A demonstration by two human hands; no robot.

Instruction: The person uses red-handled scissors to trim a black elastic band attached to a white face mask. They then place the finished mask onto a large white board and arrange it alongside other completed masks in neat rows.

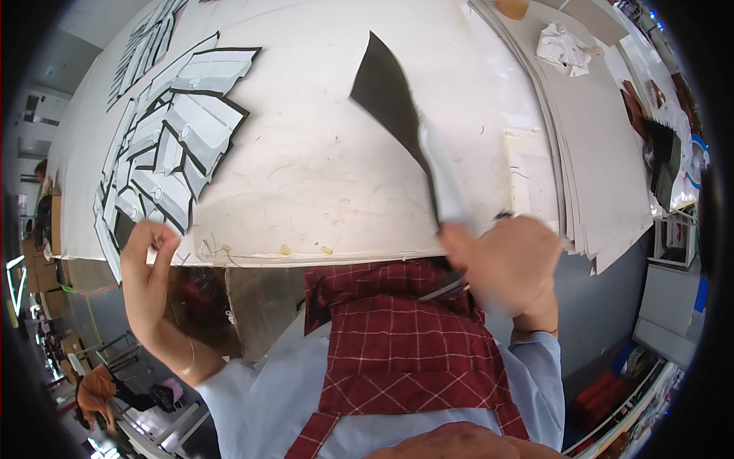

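My right hand [508, 264], blurred by motion, grips the lower end of a long fabric piece [386, 96], dark at its wide far end and white along its narrow near part. A slim metal tool [445, 288], perhaps scissors, sticks out beneath that hand; its kind is not clear. At the table's front left edge, my left hand [153, 256] is closed in a pinch, and what it holds, if anything, is too small to make out. Beside it lies an overlapping spread of white cut pieces [202, 118] with black borders.
The pale table [298, 176] carries more dark-edged pieces [153, 42] at the far left. Stacked grey boards [589, 145] line its right side, with crumpled white material [564, 50] on top. Small yellowish scraps [326, 249] lie along the front edge.
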